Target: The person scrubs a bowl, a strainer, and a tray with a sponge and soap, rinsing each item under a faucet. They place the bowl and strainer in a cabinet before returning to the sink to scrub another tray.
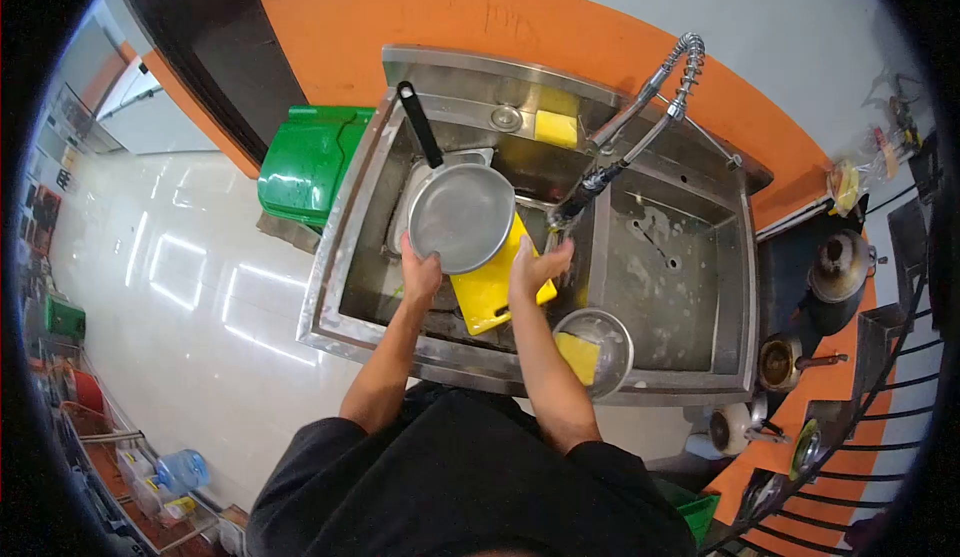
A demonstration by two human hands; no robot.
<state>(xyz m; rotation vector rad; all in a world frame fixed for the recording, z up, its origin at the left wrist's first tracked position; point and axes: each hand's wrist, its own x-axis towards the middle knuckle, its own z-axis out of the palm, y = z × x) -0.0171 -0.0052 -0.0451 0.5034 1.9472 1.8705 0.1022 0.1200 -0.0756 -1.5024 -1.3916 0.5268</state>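
My left hand (420,272) grips the near rim of a grey frying pan (462,219), its thumb on the inner face. The pan is over the left sink basin, its black handle pointing away from me. To the right of the pan is my right hand (537,269), fingers apart and holding nothing, just below the head of the spray faucet (572,207). Beneath the pan and my right wrist lies a yellow cutting board (485,302), partly hidden. A metal bowl (622,357) with a yellow sponge (577,358) in it sits at the sink's front edge.
Another yellow sponge (556,129) lies on the sink's back ledge. The right basin (665,307) holds murky water with foam. A green bin (310,162) stands left of the sink. Pots, including a brown-handled pan (780,364), are at the right.
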